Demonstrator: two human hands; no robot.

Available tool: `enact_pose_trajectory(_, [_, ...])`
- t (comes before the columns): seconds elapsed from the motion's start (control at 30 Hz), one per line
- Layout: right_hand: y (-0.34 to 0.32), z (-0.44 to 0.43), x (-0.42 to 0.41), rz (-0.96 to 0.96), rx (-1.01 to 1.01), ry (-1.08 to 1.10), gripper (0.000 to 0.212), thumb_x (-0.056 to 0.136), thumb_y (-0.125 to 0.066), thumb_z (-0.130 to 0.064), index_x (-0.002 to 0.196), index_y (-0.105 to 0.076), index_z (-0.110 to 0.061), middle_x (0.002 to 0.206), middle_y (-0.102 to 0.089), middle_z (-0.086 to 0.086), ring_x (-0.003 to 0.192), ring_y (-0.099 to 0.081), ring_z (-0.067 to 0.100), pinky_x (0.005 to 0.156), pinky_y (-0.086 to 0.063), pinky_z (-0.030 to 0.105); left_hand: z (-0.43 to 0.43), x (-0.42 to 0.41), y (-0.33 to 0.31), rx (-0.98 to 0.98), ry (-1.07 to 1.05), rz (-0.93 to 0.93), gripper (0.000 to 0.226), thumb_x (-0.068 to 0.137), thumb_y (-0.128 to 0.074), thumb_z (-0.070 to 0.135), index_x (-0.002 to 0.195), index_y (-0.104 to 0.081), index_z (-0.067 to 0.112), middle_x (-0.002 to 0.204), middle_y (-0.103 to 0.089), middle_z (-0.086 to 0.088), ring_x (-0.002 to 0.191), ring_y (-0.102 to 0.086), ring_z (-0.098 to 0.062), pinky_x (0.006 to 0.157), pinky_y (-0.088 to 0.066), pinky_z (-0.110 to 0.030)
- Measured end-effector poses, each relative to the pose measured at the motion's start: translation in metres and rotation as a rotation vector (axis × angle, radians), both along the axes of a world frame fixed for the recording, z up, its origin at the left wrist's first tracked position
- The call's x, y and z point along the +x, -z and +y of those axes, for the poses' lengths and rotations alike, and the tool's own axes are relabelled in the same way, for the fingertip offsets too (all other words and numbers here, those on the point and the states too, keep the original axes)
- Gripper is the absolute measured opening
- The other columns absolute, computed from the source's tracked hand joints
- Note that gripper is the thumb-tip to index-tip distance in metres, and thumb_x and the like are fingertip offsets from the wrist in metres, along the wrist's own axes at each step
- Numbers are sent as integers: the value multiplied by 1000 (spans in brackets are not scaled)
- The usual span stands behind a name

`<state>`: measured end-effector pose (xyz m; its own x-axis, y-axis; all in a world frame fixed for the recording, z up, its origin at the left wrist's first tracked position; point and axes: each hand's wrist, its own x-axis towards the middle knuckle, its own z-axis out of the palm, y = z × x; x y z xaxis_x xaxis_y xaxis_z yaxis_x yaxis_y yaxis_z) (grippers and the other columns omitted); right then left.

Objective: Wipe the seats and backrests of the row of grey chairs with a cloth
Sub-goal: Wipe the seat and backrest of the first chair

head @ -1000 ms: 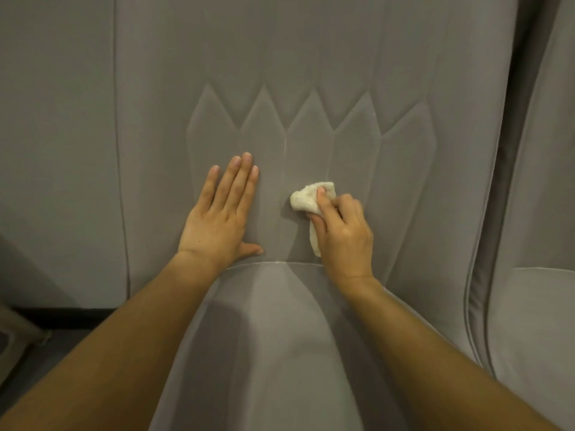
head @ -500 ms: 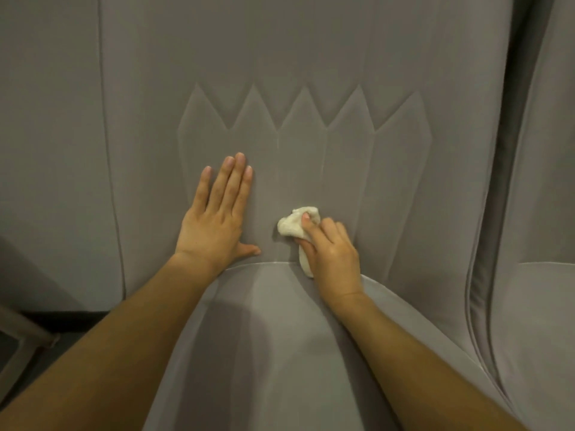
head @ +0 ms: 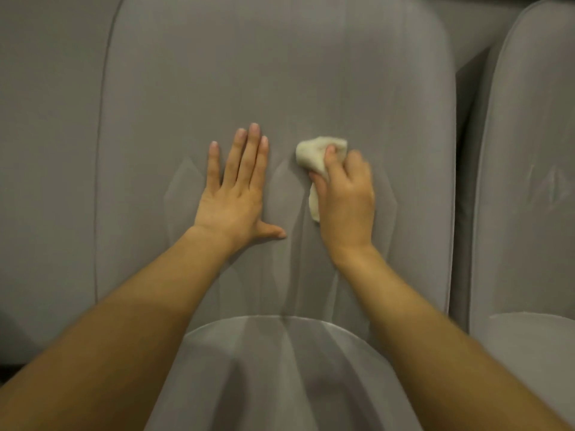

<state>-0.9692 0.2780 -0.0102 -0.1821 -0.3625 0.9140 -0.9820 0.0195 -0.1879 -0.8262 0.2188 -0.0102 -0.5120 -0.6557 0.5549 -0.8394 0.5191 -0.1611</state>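
The left hand [head: 233,197] lies flat, fingers straight (thumb splayed), on the grey chair's backrest [head: 280,73]. Just beside it, the right hand [head: 345,197] grips a bunched cream cloth [head: 311,154] against the same backrest, above the seat [head: 280,368]. A neighbouring chair [head: 529,150] stands further right.

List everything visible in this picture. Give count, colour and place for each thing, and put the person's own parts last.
Backrest: one, grey, centre of view, behind both hands.
Seat: one, grey, bottom centre, below the backrest.
Neighbouring chair: one, grey, right edge, partly cut off.
Upholstered panel: one, grey, left edge; cannot tell whether it is another chair.
Cloth: one, off-white, bunched against the backrest, right of centre.
Forearms: two, bare, reaching in from the bottom corners.
Left hand: one, flat on the backrest, fingers straight, left of the cloth.
Right hand: one, gripping the cloth against the backrest.
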Motion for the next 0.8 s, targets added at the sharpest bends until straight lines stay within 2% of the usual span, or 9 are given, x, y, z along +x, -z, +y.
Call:
enact_pose_trajectory(0.07, [11,5,3,20,22,-40,37,81,-67,-11,113,-61,8,89,-61,23,75,-57,36,62,-49,37,1,-1,-2,27,-9,4,144,63,-53,84,118,55,6,125,61,-9,119,54,-23,93,41,-45])
enact_pose_trajectory(0.2, [-8,14,-3,17,87,-150,32,86,-63,-12,111,-61,7,92,-56,24,81,-56,37,60,-49,42,6,-3,-6,50,10,41,142,64,-55,81,122,52,7,133,56,-8,122,52,-23,95,39,-46])
enact_pose_trajectory(0.27, [-35,16,-7,12,2,-130,31,87,-59,-13,113,-60,5,98,-54,26,85,-55,37,65,-45,41,8,-5,-13,26,48,74,139,64,-59,78,128,45,10,146,43,-9,128,46,-21,98,35,-45])
enact_pose_trajectory(0.37, [-98,-3,-19,-47,-132,-36,31,91,-53,-22,115,-57,-3,111,-50,19,95,-52,29,71,-38,30,6,-16,-35,-44,93,65,141,61,-62,78,137,35,10,153,31,-10,138,34,-23,100,33,-44])
enact_pose_trajectory(0.43, [-122,-17,-27,-20,-65,34,30,94,-48,-26,115,-54,-6,118,-47,14,103,-48,26,76,-39,28,1,-25,-50,-68,100,55,144,58,-61,80,141,32,7,153,30,-10,140,30,-26,102,31,-45])
enact_pose_trajectory(0.53, [-90,-19,-26,50,27,58,37,94,-47,-25,127,-50,-9,127,-46,15,108,-45,30,86,-33,30,-7,-31,-58,-48,91,32,145,57,-58,82,132,41,8,151,35,-11,139,32,-28,100,33,-46])
enact_pose_trajectory(0.6, [-50,-8,-18,92,53,16,38,92,-52,-20,126,-52,-2,118,-52,21,100,-48,35,84,-36,36,-10,-30,-58,-30,80,16,143,59,-56,83,124,48,10,148,40,-12,137,36,-28,97,35,-46])
enact_pose_trajectory(0.67, [-26,3,-14,103,68,-49,36,88,-58,-15,119,-57,4,102,-57,24,87,-51,38,74,-42,42,-9,-30,-59,-2,80,15,143,60,-55,84,117,54,11,142,47,-10,132,43,-26,94,37,-45])
enact_pose_trajectory(0.8, [-47,6,-11,9,28,-161,34,89,-58,-14,117,-57,5,95,-52,25,82,-52,36,67,-46,44,-7,-31,-63,67,81,6,144,59,-54,84,109,61,14,125,63,-3,115,56,-21,94,38,-45])
